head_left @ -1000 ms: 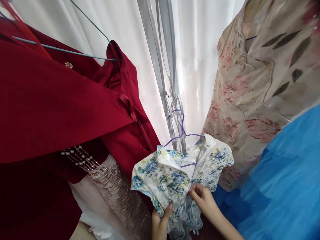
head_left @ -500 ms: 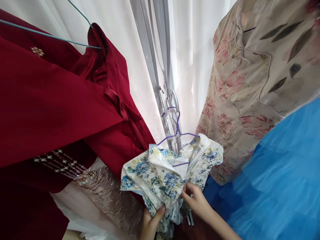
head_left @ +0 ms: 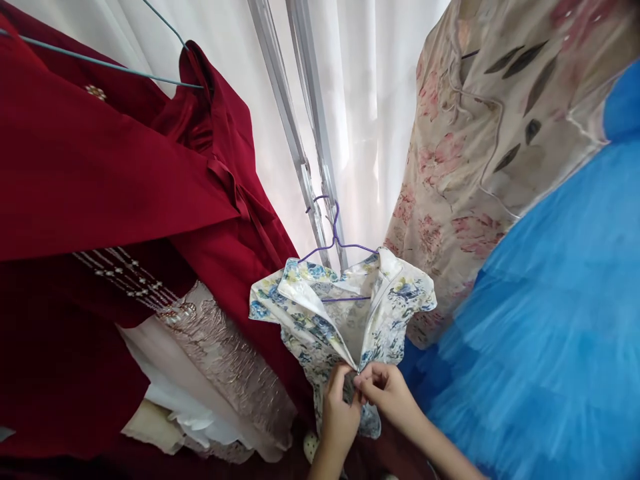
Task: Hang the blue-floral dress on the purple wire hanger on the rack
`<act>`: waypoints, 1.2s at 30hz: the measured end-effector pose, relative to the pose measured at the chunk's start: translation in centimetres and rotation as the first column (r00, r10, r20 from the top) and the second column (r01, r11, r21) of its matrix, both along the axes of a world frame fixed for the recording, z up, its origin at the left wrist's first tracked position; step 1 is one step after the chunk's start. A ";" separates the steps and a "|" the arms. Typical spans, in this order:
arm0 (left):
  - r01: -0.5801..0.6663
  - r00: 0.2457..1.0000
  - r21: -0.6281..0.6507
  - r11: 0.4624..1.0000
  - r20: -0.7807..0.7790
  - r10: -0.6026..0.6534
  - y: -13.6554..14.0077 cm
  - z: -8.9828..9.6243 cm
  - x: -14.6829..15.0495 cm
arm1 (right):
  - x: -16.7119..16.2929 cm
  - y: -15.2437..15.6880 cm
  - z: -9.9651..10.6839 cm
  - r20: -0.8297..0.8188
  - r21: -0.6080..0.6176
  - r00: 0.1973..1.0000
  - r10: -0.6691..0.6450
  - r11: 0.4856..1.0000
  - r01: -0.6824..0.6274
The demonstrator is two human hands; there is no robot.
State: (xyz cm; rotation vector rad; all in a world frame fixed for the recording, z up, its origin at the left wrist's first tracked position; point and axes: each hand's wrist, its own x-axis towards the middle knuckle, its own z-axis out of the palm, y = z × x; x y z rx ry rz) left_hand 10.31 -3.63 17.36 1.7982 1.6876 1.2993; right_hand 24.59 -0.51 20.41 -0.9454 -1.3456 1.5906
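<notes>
A white dress (head_left: 303,337) with blue and yellow flowers hangs on a purple wire hanger (head_left: 336,239) in front of me. Its zipped front gapes in a V from the collar down, showing the pale lining. At the bottom of the V sits the zipper (head_left: 358,370). My left hand (head_left: 341,407) pinches the fabric just beside and below it. My right hand (head_left: 393,393) is closed at the zipper pull, thumb and forefinger together, partly hiding it. Both hands nearly touch, and the lower dress is largely behind them.
On the left hang a dark red garment (head_left: 125,180) and a pinkish textured dress (head_left: 235,360). A beige floral garment (head_left: 445,160) and a blue tulle dress (head_left: 545,313) crowd the right. Grey metal poles (head_left: 280,87) stand before a white curtain (head_left: 370,87).
My left hand has come up and right from the dress's lower side to the zipper. My right hand stays near the opening, slightly lower. The V now gapes wider and the dress faces me more squarely.
</notes>
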 end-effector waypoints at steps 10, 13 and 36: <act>0.089 0.996 0.062 0.994 0.004 -0.089 0.6 1.3 4.5 | 2.4 2.7 5.4 -0.116 0.029 0.983 -0.142 0.989 0.147; 0.062 0.995 0.055 0.997 -0.077 -0.057 0.5 1.7 5.3 | 1.6 5.7 10.2 -0.173 0.172 0.973 -0.151 0.968 0.181; 0.133 0.972 0.350 0.927 -0.227 -0.053 9.3 19.8 -0.6 | 0.0 9.1 15.1 -0.154 0.342 0.986 -0.061 0.933 0.111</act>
